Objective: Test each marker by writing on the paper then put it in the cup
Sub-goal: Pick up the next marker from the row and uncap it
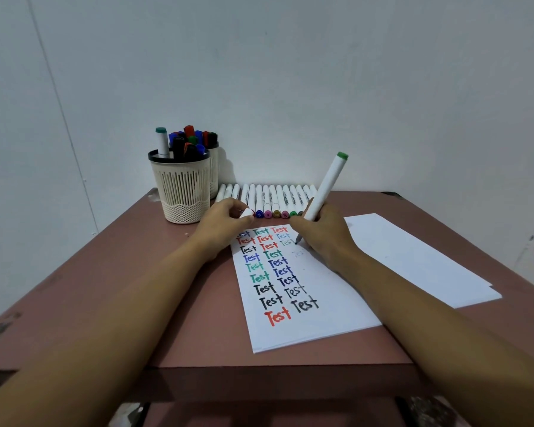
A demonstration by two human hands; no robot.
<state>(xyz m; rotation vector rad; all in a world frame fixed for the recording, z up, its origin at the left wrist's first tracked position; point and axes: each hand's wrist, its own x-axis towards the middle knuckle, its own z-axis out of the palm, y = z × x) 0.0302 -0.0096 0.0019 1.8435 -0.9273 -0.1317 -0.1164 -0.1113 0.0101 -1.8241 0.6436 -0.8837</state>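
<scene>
My right hand [324,234] grips a white marker with a green end [326,186], its tip touching the paper [327,315] at the end of a faint "Test" in the third row. The sheet carries several rows of "Test" in red, green, blue and black. My left hand [225,221] rests on the paper's top left corner and pinches a small white cap [246,213]. A cream cup [181,188] with a black rim stands at the back left and holds several markers. A row of white markers [270,198] lies along the table's far edge.
A second cup [213,171] with markers stands behind the first. More blank white sheets [413,257] lie at the right under my right forearm. The brown table [173,318] is small, with its front edge close to me and a wall behind.
</scene>
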